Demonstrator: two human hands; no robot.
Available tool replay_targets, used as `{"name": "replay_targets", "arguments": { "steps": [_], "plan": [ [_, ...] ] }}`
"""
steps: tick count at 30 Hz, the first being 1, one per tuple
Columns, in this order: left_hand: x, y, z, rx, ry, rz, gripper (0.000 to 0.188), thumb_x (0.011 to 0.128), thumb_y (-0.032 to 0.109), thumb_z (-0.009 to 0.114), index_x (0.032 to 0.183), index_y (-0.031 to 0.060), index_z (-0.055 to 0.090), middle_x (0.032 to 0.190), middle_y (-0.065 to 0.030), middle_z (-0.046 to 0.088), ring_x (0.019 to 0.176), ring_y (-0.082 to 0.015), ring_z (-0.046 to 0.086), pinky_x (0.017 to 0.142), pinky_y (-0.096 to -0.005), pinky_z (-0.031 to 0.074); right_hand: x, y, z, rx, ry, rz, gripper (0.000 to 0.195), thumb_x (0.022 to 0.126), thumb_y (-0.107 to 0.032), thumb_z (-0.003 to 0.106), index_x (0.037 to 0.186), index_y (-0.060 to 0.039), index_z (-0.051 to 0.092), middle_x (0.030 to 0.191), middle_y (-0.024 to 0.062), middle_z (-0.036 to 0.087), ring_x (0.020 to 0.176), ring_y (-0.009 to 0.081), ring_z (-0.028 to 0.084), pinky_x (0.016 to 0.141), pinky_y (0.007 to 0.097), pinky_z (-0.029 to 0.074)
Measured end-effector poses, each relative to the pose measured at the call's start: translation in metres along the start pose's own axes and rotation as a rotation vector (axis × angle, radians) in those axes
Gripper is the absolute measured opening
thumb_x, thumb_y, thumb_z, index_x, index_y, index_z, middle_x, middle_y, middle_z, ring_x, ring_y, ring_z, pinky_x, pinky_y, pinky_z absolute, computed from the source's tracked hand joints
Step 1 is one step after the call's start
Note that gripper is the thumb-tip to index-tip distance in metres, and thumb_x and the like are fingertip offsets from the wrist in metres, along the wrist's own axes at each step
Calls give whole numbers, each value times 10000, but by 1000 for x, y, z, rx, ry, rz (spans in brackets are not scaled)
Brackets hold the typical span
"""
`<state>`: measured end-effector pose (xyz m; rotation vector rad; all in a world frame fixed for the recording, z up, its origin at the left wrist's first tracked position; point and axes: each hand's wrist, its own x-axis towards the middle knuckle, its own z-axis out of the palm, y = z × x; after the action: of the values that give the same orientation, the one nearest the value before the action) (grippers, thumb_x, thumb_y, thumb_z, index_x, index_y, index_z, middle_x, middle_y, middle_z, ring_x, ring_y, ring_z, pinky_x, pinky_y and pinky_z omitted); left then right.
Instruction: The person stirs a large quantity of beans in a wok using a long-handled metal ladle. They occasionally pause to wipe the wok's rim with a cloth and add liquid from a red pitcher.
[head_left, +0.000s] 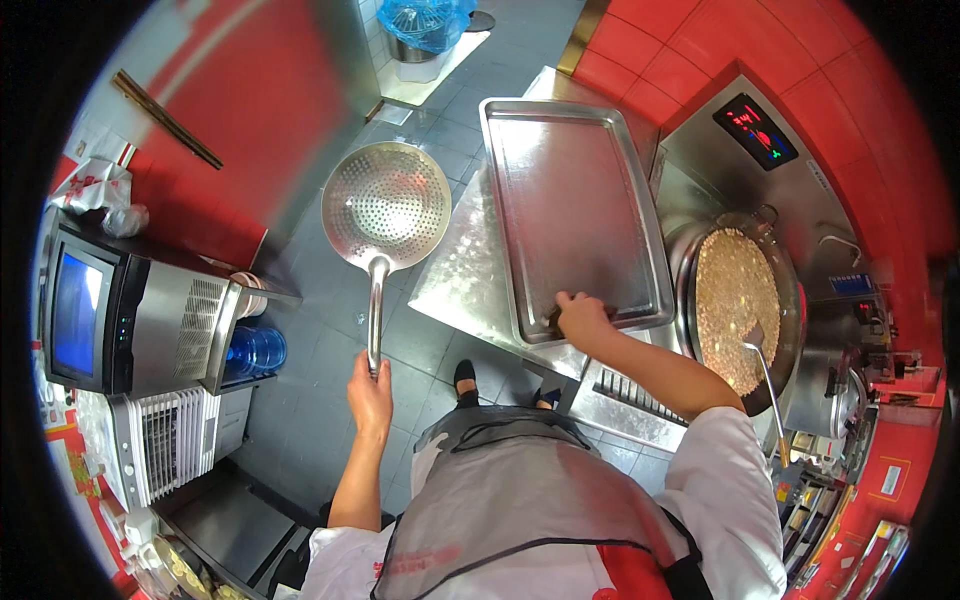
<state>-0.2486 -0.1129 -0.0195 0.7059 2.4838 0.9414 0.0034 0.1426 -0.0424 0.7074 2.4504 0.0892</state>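
Observation:
My left hand (370, 391) grips the end of a metal skimmer's handle. The skimmer's round perforated bowl (386, 204) points away from me, held out over the floor. On the stainless steel counter (457, 281) lies a shallow rectangular metal tray (574, 202), its inner surface shiny and bare. My right hand (583, 319) reaches to the near end of this tray, fingers curled down at its bottom. A dark patch shows by those fingertips; whether it is a held thing or a reflection is unclear.
Right of the tray, a large wok (789, 300) holds small pale-brown pieces, with a long-handled spatula (766, 382) leaning in it. A lidded pot (821, 390) stands nearer. To the left are a screen (77, 311) and a blue water bottle (256, 351). A blue-bagged bin (427, 26) stands ahead.

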Motion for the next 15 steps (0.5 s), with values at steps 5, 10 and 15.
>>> {"name": "replay_targets", "arguments": {
  "steps": [5, 10, 15],
  "plan": [
    [-2, 8, 16, -4, -15, 113, 269, 822, 170, 583, 1039, 24, 524, 670, -156, 584, 590, -295, 577, 556, -377, 435, -11, 8, 14, 241, -36, 51, 248, 794, -218, 542, 976, -86, 647, 1073, 114, 476, 872, 311, 563, 681, 379, 481],
    [0, 36, 29, 6, -96, 205, 281, 815, 172, 591, 1043, 21, 527, 663, -163, 582, 579, -307, 571, 552, -384, 434, -27, 30, -2, -288, -126, 311, 254, 802, -208, 529, 1037, -148, 605, 1090, 108, 438, 890, 323, 535, 642, 427, 457],
    [3, 59, 45, 56, -188, 272, 290, 812, 177, 592, 1045, 18, 527, 663, -179, 574, 585, -336, 563, 554, -396, 433, -112, 80, 37, 283, -216, 733, 370, 790, -189, 550, 1154, -231, 502, 1222, 116, 358, 999, 321, 490, 771, 429, 417]
  ]
}}
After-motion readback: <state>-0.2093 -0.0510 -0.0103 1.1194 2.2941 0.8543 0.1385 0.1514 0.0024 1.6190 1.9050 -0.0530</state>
